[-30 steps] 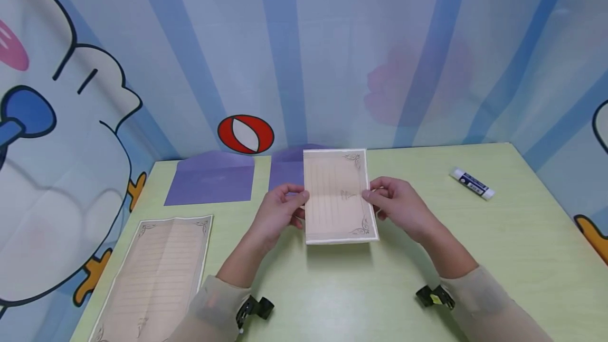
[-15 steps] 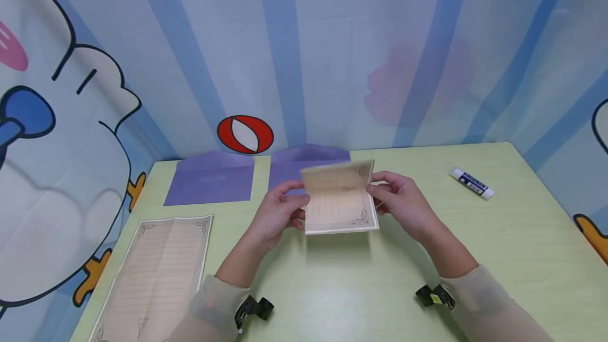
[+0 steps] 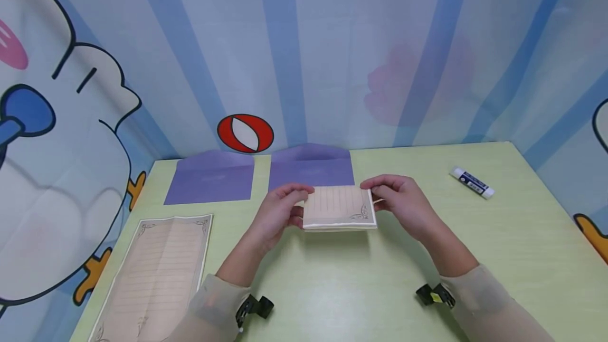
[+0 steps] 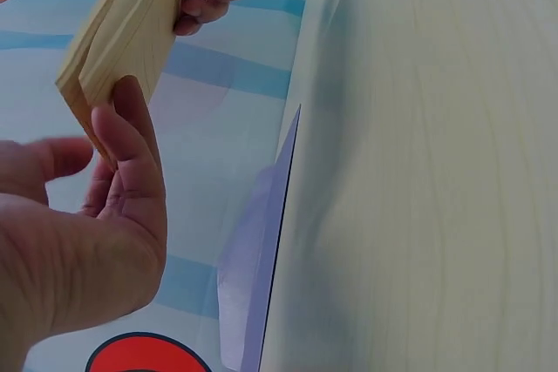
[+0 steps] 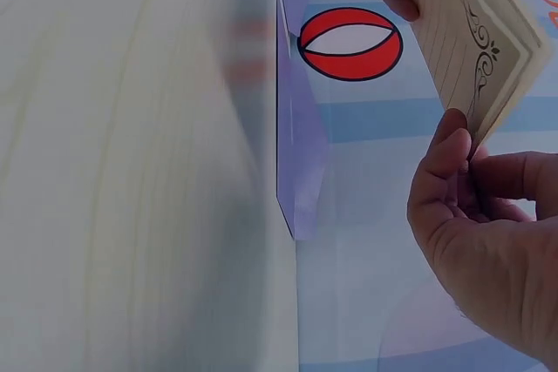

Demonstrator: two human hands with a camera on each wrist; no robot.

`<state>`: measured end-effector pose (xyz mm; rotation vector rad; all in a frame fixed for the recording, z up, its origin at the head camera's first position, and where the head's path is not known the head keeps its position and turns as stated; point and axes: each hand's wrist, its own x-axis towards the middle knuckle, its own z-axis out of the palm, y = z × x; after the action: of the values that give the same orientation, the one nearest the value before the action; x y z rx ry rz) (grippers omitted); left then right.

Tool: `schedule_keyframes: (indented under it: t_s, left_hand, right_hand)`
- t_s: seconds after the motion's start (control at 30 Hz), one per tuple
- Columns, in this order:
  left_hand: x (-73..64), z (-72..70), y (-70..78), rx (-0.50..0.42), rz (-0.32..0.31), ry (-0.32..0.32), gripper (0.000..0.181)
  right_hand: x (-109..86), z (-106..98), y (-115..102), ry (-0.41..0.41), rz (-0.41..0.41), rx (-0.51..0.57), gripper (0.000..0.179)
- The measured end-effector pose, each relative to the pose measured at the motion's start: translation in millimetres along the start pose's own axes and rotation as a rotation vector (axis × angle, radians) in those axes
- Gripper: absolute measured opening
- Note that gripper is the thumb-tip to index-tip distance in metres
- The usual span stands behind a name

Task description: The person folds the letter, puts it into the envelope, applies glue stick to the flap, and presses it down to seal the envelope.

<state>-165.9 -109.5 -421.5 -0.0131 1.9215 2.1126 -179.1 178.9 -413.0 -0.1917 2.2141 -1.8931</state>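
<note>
A lined, cream sheet of letter paper (image 3: 338,207) with a white border and scroll corners is folded into a small packet, held up over the table between both hands. My left hand (image 3: 280,215) grips its left edge, fingertips at the upper corner. On the opposite side my right hand (image 3: 404,205) pinches the right edge near the fold at the top. In the right wrist view the folded letter paper (image 5: 462,50) shows several layers at its edge. The left wrist view has the layers of the paper (image 4: 131,41) slightly apart, with the left fingers (image 4: 131,154) close around the lower corner.
Two purple envelopes (image 3: 209,178) with raised flaps lie along the back of the table (image 3: 475,257). Another lined sheet (image 3: 157,273), creased and spread out, lies at the left. A glue stick (image 3: 472,183) rests at the back right. A printed curtain (image 3: 328,57) hangs behind.
The paper's upper half has been folded down toward the person, halving its height. Both hands' fingers have shifted to the upper edge, and the right-hand envelope is now more exposed.
</note>
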Motion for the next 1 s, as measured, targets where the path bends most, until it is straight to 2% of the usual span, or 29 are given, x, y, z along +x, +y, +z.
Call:
schedule_keyframes:
  t_s: [0.07, 0.23, 0.3, 0.53, 0.7, 0.87, 1.0]
  left_hand:
    - [0.3, -0.3, -0.6, 0.027, 0.029, 0.003, 0.027]
    - [0.1, -0.3, -1.1, 0.076, 0.109, 0.013, 0.046]
    - [0.2, 0.0, -1.0, 0.107, 0.133, 0.029, 0.048]
    - [0.8, 2.2, -1.0, 0.278, 0.179, 0.097, 0.017]
    - [-1.4, 4.7, 0.3, 0.349, 0.205, 0.104, 0.014]
    - [-4.6, 8.7, 1.5, 0.399, 0.229, 0.097, 0.014]
    - [-7.4, 14.3, 0.2, 0.440, 0.243, 0.071, 0.014]
  right_hand:
    - [0.0, 0, 0, -0.001, 0.001, -0.007, 0.029]
    - [-1.0, 0, -1, 0.007, -0.030, -0.052, 0.029]
    - [-1.2, -1, -2, 0.013, -0.041, -0.073, 0.032]
    - [-2.6, -2, -5, 0.031, -0.075, -0.210, 0.026]
    - [-3.0, 0, -5, 0.041, -0.142, -0.363, 0.017]
    - [-5.6, 6, -6, 0.044, -0.270, -0.504, 0.009]
    - [-10.4, 13, -8, 0.029, -0.353, -0.556, 0.008]
